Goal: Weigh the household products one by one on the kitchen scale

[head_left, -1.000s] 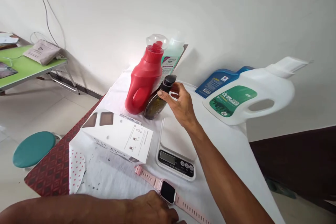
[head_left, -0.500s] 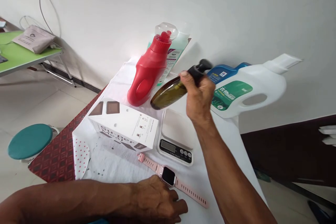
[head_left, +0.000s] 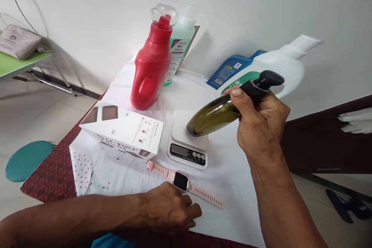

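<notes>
Right hand [head_left: 261, 126]: grasping the green pump bottle [head_left: 213, 117] near its neck
Left hand [head_left: 171, 210]: fingers bent, on the counter [head_left: 235, 201] beside the pink watch [head_left: 180, 181]; cannot tell whether it grips anything
Pump bottle: tilted, base over the white scale [head_left: 179, 126]; contact unclear

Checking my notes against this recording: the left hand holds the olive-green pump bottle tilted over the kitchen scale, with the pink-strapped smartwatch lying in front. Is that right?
Not quite: the head view shows the right hand holding the olive-green pump bottle. The rest stands: it is tilted over the kitchen scale, with the pink-strapped smartwatch lying in front.
</notes>
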Motion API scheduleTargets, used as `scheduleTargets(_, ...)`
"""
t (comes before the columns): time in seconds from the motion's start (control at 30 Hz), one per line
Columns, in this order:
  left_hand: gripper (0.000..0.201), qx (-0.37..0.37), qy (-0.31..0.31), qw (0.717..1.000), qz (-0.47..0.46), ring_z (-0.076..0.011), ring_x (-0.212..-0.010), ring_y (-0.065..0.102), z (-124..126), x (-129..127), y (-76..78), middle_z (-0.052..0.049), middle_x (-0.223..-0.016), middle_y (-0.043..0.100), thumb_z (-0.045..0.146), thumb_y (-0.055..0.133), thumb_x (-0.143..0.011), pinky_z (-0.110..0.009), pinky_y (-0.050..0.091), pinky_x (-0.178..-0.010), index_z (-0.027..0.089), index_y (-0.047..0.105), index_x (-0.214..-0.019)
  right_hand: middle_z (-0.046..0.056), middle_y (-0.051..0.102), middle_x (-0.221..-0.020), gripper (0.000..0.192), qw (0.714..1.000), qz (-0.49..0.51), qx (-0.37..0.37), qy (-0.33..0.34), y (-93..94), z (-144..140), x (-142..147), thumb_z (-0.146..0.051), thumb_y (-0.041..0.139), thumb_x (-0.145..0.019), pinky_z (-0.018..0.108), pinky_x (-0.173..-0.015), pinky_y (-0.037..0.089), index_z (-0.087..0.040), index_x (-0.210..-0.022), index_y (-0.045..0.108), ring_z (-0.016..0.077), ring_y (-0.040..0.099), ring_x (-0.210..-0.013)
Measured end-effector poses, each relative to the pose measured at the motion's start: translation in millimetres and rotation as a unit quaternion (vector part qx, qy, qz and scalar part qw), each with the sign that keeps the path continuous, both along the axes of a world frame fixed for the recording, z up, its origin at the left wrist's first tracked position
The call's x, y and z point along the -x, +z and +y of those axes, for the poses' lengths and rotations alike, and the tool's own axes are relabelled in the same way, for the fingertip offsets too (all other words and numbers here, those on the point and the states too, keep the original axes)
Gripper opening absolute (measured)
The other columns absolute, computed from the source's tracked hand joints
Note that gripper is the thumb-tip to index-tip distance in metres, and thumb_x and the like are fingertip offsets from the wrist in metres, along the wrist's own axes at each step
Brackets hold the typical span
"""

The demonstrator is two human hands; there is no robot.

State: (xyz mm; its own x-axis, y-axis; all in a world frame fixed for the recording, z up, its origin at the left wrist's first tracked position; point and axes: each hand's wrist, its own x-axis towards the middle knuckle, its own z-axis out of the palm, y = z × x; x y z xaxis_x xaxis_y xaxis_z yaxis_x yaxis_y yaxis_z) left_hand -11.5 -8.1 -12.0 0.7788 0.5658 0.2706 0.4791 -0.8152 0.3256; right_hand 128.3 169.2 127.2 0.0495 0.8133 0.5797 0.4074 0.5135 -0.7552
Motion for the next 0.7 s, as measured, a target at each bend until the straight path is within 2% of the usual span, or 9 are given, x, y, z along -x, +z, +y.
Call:
scheduleTargets(0.1,0.016,0.009,-0.007,1.000,0.002,-0.0162,-0.061,0.063,0,0,1.6,0.002,-0.081,0.068,0.035,0.057,-0.103,-0.035,0.043,-0.047,0.019,0.054,-0.103,-0.002,0.066,-0.080,0.029,1.000,0.013,0.000,0.022,-8.9,-1,-4,-0.050,0.076,-0.087,0.039,-0.086,0.052,-0.021,-0.092,0.075,0.0182,0.063,-0.079)
scheduleTargets(0.2,0.015,0.012,-0.008,1.000,-0.004,-0.0155,-0.060,0.062,0,0,1.8,0.002,-0.080,0.068,0.034,0.055,-0.103,-0.035,0.041,-0.047,0.019,0.054,-0.103,-0.002,0.066,-0.078,0.030,1.000,0.006,0.003,0.018,-15.4,-2,-4,-0.050,0.076,-0.088,0.038,-0.085,0.052,-0.021,-0.093,0.075,0.0180,0.063,-0.077)
scheduleTargets(0.37,0.014,0.014,-0.007,1.000,-0.011,-0.0146,-0.060,0.062,1,-1,0.2,0.002,-0.080,0.067,0.032,0.054,-0.105,-0.034,0.039,-0.047,0.019,0.052,-0.102,0.000,0.068,-0.082,0.030,1.000,0.014,0.011,0.025,-16.1,-4,-2,-0.051,0.076,-0.087,0.036,-0.081,0.053,-0.021,-0.095,0.074,0.0182,0.064,-0.080)
scheduleTargets(0.43,0.014,0.015,-0.009,1.000,-0.010,-0.0144,-0.061,0.062,1,-2,-0.5,0.002,-0.079,0.067,0.032,0.055,-0.104,-0.033,0.038,-0.048,0.019,0.052,-0.102,0.001,0.071,-0.088,0.031,0.999,0.010,0.018,0.041,-13.4,-5,-2,-0.051,0.077,-0.086,0.036,-0.081,0.053,-0.022,-0.097,0.074,0.0190,0.065,-0.085)
scheduleTargets(0.53,0.014,0.013,-0.005,1.000,-0.012,-0.0139,-0.061,0.061,1,-3,-1.6,0.002,-0.079,0.066,0.032,0.055,-0.104,-0.032,0.037,-0.048,0.019,0.051,-0.102,0.003,0.072,-0.107,0.039,0.996,0.030,0.014,0.081,-14.1,-5,-11,-0.055,0.078,-0.085,0.041,-0.091,0.053,-0.025,-0.109,0.072,0.0216,0.066,-0.103)
scheduleTargets(0.63,0.014,0.008,-0.001,1.000,-0.014,-0.0140,-0.059,0.059,0,-3,-1.3,0.002,-0.079,0.065,0.032,0.055,-0.105,-0.034,0.038,-0.046,0.019,0.051,-0.103,0.006,0.070,-0.114,0.053,0.990,0.121,0.033,0.066,-31.5,-6,-30,-0.072,0.069,-0.084,0.046,-0.098,0.051,-0.026,-0.111,0.069,0.0256,0.066,-0.113)
scheduleTargets(0.7,0.013,0.006,-0.001,1.000,-0.012,-0.0143,-0.058,0.059,0,-2,0.4,0.002,-0.079,0.065,0.032,0.054,-0.105,-0.034,0.038,-0.045,0.019,0.051,-0.103,0.009,0.072,-0.101,0.062,0.978,0.186,0.089,0.005,-55.0,-8,-47,-0.081,0.060,-0.083,0.046,-0.090,0.054,-0.022,-0.099,0.070,0.0267,0.070,-0.101)
